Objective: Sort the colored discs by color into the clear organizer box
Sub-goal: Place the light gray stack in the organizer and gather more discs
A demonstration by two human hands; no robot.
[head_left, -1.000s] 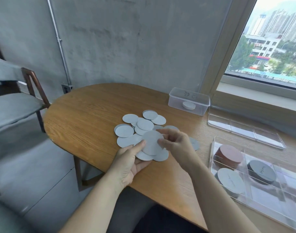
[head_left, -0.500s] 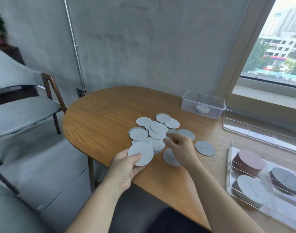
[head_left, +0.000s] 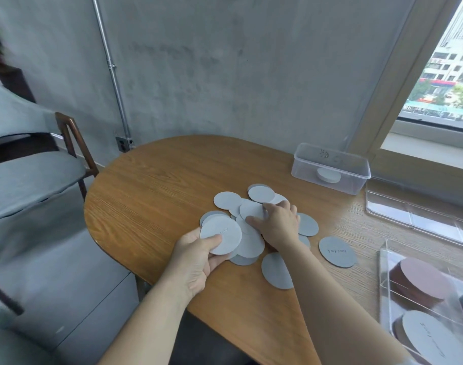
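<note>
Discs [head_left: 227,200] now beneath right hand [head_left: 277,223]

- tabletop [head_left: 159,191]: wood with visible grain, satin sheen
- grey discs [head_left: 227,200]: matt, smooth, card-like
- organizer box [head_left: 383,275]: clear glossy plastic
- wall [head_left: 225,75]: rough matt concrete
- pipe [head_left: 111,67]: dull metal

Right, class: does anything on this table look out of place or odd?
One thick white disc sits alone in the small clear plastic tub, apart from the clear organizer box holding the sorted stacks. Otherwise nothing stands out.
</note>
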